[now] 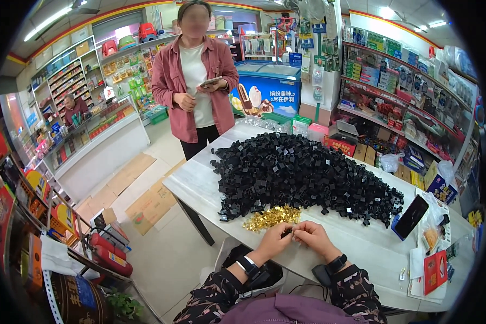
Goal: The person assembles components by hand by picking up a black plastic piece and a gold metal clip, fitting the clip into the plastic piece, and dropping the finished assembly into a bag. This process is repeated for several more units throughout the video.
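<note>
At the table's near edge, just in front of the gold heap, my two hands meet fingertip to fingertip. My left hand (274, 241) pinches a small black plastic part (287, 233), mostly covered by the fingers. Closed against it, my right hand (315, 238) has thumb and fingers pressed together; whatever they grip is hidden. Small shiny gold metal pieces (272, 217) lie in a low heap right beyond my left hand. Behind them spreads a large mound of similar black plastic parts (291, 173).
The pale table (351, 231) carries a propped phone (411, 217) and a red card (435, 272) at the right. A person in a pink shirt (167, 89) stands beyond the table's left side, holding a phone. A black-lined bin (233, 258) sits below; shop shelves surround.
</note>
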Motion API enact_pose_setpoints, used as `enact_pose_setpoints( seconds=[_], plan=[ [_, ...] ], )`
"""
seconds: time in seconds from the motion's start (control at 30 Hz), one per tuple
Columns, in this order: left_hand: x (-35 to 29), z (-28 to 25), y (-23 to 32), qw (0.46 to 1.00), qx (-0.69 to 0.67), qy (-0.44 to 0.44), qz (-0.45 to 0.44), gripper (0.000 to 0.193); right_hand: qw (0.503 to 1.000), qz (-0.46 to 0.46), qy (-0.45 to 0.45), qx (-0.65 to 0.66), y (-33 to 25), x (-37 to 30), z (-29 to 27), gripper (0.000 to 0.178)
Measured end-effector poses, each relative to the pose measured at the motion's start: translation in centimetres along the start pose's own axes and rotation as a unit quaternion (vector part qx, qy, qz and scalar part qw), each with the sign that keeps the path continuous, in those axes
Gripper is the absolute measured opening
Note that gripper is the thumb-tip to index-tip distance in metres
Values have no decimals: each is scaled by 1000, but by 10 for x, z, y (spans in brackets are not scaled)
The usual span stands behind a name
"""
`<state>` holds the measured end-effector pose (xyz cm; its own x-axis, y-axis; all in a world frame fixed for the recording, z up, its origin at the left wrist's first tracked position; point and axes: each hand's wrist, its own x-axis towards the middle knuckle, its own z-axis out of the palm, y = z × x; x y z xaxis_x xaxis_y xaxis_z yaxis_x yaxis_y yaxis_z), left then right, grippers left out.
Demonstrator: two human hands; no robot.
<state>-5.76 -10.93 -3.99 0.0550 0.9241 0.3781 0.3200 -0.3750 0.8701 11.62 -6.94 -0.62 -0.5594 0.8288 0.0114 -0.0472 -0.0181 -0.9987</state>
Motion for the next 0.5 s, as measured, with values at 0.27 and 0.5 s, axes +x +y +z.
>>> enact_pose_setpoints(
  seconds=[0.27,0.5],
  plan=[
    [-1,1,6,1000,-10,2,24,27,999,4,10,34,6,0,-2,16],
    [-3,1,5,999,19,-26,16,28,1000,-3,10,14,7,0,-1,13]
  ],
)
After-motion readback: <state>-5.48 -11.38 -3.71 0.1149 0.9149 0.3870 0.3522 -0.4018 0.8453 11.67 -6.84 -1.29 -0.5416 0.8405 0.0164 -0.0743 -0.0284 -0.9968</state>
